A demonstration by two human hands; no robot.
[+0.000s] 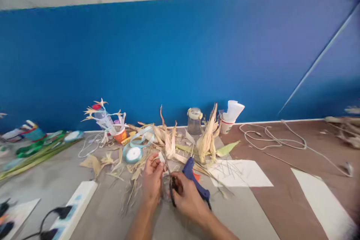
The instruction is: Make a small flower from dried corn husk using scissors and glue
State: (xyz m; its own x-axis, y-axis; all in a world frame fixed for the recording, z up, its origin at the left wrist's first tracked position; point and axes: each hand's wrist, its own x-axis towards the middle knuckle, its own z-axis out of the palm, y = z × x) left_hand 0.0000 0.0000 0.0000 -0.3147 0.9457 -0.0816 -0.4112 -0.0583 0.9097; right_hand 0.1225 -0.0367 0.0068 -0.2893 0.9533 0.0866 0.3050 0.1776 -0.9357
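Note:
My left hand (153,178) pinches a small whitish piece (161,157) between thumb and fingers; it could be husk or paper, too small to tell. In my right hand (187,197) is a pair of scissors (172,191) with black handles, its blades pointing up beside the whitish piece. Whether the blades touch the piece I cannot make out. A blue glue gun (197,180) lies just right of my right hand. Dried corn husks (207,140) stand and lie behind both hands. A roll of light blue ribbon (134,153) rests beyond my left hand.
White paper (242,173) with thin stalks on it lies to the right. A power strip (75,208) with black plugs is at front left. Along the blue wall stand an orange cup (119,135), a lidded jar (194,122) and a paper cup (226,125). A white cable (272,140) loops at right.

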